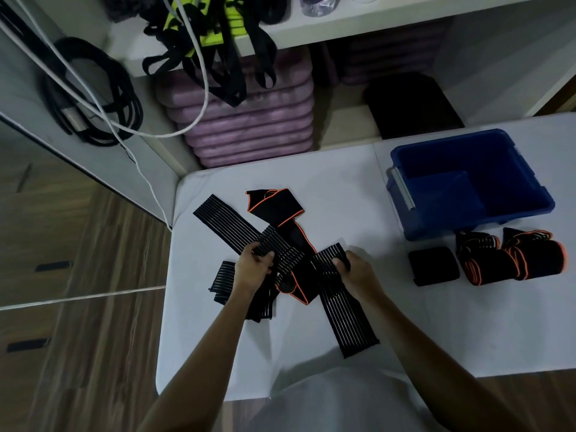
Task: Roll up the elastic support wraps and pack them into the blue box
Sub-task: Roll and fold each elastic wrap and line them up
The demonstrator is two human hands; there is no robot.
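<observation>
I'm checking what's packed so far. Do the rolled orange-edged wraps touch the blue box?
Apart. The head view shows the rolled orange-edged wraps lying on the white table in front of the blue box, with a strip of table visible between them.

A tangle of unrolled elastic wraps lies mid-desk. One long black ribbed wrap [224,220] runs diagonally from the far left toward the centre, where it passes under the pile. Another ribbed wrap [346,310] stretches from the centre toward the near right, flat on the desk. A black wrap with orange edging [276,207] is folded loosely at the far side of the pile and trails down through it. A shorter ribbed piece [223,280] lies at the near left. The blue box [526,185] stands open at the far right, nothing visible inside. Just near of it lie rolled orange-edged wraps [511,258] and a plain black roll [433,265], side by side.
</observation>
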